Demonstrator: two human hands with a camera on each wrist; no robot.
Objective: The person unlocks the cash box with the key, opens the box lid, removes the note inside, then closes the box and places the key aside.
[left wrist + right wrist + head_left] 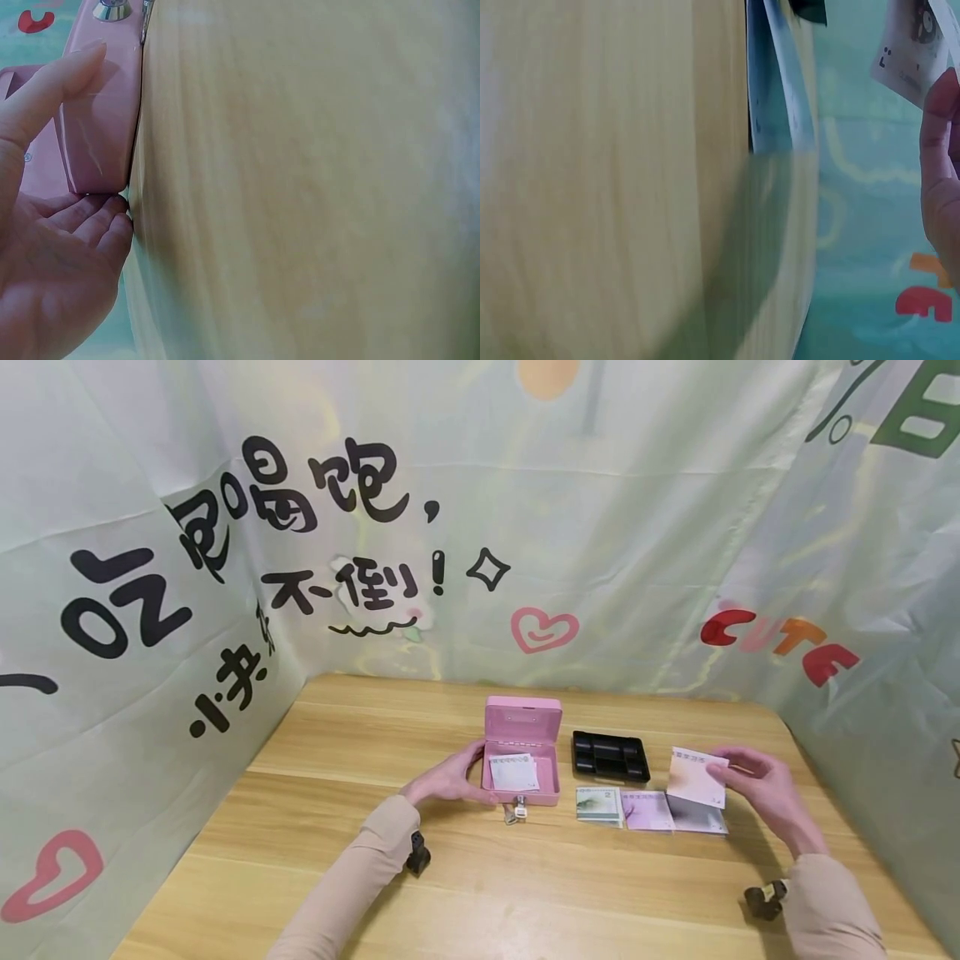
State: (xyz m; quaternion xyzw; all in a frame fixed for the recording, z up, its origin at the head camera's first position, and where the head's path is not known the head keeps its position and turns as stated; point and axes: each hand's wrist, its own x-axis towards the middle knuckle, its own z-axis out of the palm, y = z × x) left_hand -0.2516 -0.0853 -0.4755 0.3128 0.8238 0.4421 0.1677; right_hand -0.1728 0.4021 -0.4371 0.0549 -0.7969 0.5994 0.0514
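A pink cash box [550, 787] stands on the table with its lid raised. Several pale notes [513, 772] lie inside it. My left hand [452, 779] holds the box's left end; in the left wrist view the thumb [75, 71] lies along the front wall and the fingers touch the end. Over on the right, my right hand [765, 785] pinches a pale pink-orange banknote [697, 777] by its right edge, raised above a greyish note pile [701, 818]. The right wrist view shows that hand [943, 187] only partly, at the frame's edge.
A black compartment tray [611, 748] sits right of the box. In front of it lie a green note pile [597, 807] and a purple one [647, 811], side by side. Keys [511, 816] hang at the box's front lock. Printed cloth walls [637, 568] enclose the wooden table [450, 893].
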